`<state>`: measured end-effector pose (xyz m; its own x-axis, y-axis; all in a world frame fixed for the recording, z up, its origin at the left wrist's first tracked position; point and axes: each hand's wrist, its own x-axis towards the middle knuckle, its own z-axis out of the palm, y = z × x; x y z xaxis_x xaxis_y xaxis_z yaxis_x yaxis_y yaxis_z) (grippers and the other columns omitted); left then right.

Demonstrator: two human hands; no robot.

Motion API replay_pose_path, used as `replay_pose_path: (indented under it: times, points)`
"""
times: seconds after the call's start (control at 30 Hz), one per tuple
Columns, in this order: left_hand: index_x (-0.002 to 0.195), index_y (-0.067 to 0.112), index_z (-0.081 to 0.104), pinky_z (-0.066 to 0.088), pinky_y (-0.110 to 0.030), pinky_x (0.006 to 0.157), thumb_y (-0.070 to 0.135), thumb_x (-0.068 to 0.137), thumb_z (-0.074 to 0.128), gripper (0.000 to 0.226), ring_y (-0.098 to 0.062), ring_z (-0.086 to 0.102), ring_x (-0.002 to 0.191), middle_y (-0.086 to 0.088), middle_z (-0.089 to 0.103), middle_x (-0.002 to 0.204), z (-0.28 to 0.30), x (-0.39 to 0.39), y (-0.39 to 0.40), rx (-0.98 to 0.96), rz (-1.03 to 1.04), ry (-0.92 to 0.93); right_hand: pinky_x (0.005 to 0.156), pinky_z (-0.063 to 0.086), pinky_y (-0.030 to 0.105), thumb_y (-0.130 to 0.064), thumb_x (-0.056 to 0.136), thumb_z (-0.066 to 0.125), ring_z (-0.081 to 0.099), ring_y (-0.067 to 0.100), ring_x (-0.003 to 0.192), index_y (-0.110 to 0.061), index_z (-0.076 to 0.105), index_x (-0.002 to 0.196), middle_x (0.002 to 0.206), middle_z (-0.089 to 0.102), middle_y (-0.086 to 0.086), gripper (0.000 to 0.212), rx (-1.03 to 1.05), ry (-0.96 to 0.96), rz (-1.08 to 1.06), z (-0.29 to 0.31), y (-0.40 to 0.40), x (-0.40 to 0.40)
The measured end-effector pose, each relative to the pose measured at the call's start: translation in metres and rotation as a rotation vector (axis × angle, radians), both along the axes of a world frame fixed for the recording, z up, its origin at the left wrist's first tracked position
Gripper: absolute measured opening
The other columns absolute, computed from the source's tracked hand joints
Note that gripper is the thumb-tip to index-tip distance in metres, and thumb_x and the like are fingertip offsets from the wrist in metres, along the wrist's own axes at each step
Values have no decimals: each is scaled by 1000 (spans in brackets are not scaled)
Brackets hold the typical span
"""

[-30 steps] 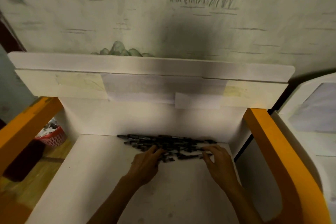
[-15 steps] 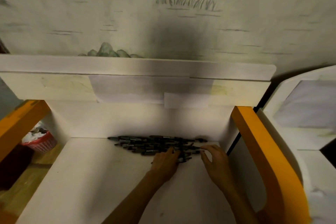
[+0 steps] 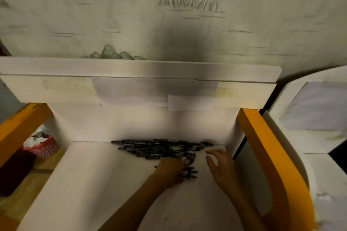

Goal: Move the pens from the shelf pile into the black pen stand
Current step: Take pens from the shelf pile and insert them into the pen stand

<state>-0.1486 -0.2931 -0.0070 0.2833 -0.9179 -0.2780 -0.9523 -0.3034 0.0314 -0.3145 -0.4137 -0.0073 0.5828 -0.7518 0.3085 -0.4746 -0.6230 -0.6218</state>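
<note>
1. Head view: your left hand [image 3: 169, 169] grips a small bunch of pens [image 3: 188, 169] at the pile's near edge; the pile [image 3: 159, 149] lies just beyond its knuckles, its pens running left to right.
2. Your right hand [image 3: 219, 163] hovers loosely spread, holding nothing, just right of the bunch and nearer the pile's right end.
3. The black pen stand is out of view; pen labels are too blurred to read.

The shelf [image 3: 112, 184] is showing a smooth, matt white painted face, scuffed in places. The pens [image 3: 155, 148] are looking like dark plastic with a dull sheen. The red basket [image 3: 47, 149] is appearing as perforated plastic.
</note>
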Motion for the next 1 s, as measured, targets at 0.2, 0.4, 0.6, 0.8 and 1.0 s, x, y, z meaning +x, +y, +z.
replay_pose_path:
  times: [0.2, 0.4, 0.6, 0.8, 1.0]
  points:
    - [128, 20, 54, 45, -38, 97, 42, 94, 53, 40, -28, 56, 112, -8, 62, 121, -13, 6, 29, -154, 202, 124, 85, 41, 23, -21, 93, 63, 59, 14, 100, -19, 71, 108, 108, 67, -2, 17, -7, 29, 29, 1, 13, 7]
    - [114, 30, 60, 49, -25, 76, 23, 93, 69, 24, -5, 65, 85, 6, 69, 95, -21, 8, 56, -938, 715, 752, 84, 43, 23, -20, 92, 65, 61, 15, 98, -19, 72, 107, 107, 68, -2, 16, -15, 18, 72, 2, 22, 21]
    - [86, 20, 64, 49, -12, 70, 15, 87, 75, 12, -3, 64, 77, 1, 66, 77, -7, 13, 65, -1311, 811, 841, 81, 42, 18, -14, 88, 70, 61, 10, 92, -18, 74, 100, 101, 70, -3, 13, -81, -8, 123, 7, 36, 41]
    - [97, 19, 71, 46, -4, 69, 25, 83, 79, 16, 10, 63, 81, 13, 70, 85, -19, 14, 74, -1189, 887, 891, 81, 43, 19, -16, 88, 70, 62, 10, 91, -18, 75, 100, 99, 71, -3, 13, -91, -3, 135, 11, 46, 52]
    - [99, 33, 64, 45, -6, 66, 24, 89, 74, 17, 11, 62, 77, 15, 67, 82, -25, 16, 77, -1081, 857, 872, 82, 46, 20, -17, 88, 70, 61, 7, 92, -20, 73, 102, 100, 70, -6, 15, -87, 21, 130, 16, 51, 55]
